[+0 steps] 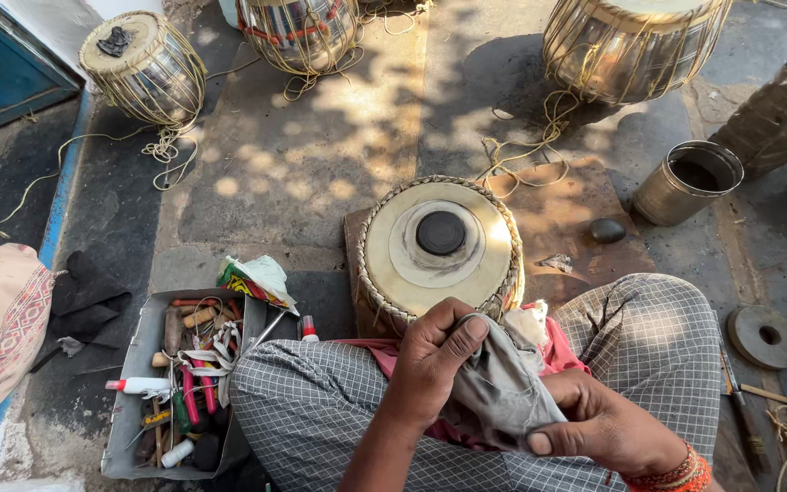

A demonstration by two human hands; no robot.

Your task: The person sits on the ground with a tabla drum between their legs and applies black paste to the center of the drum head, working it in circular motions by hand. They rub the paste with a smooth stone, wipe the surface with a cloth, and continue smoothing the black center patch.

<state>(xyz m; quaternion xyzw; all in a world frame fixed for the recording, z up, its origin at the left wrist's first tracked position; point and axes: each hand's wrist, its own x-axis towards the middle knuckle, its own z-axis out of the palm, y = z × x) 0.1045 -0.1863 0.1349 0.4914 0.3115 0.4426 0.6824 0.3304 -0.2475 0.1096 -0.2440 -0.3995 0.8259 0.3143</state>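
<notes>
I see the grey cloth bunched over the lap, clenched in both grips: left hand pinching its upper edge, right hand its lower end. The drum stands just ahead, nearer the left hand.

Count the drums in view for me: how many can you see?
4. One drum sits just beyond the person's hands; a second drum stands top left, a third drum top centre, a fourth drum top right. The top two are cut off; others may lie out of frame.
</notes>
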